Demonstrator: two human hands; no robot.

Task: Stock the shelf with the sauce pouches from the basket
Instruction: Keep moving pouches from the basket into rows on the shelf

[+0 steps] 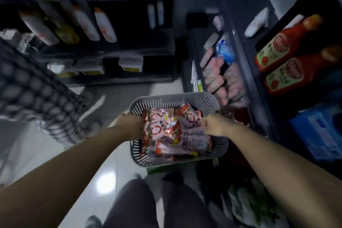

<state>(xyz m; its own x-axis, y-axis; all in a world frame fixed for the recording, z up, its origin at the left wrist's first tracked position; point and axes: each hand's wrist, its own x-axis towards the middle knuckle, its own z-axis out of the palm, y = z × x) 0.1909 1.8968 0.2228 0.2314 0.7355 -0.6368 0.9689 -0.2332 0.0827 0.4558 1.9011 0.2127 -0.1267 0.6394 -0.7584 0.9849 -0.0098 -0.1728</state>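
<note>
Fingers of left hand point(132, 125) and right hand point(212, 126) grip sauce pouches point(187, 141) above glossy floor point(112, 161).

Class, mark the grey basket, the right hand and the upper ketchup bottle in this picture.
grey basket point(172, 99): head view, far rim.
right hand point(213, 125): head view, back of the hand.
upper ketchup bottle point(277, 45): head view, front label.

Large red "C" on sauce pouches point(157, 129); ketchup bottle labels point(281, 45) unreadable
</note>
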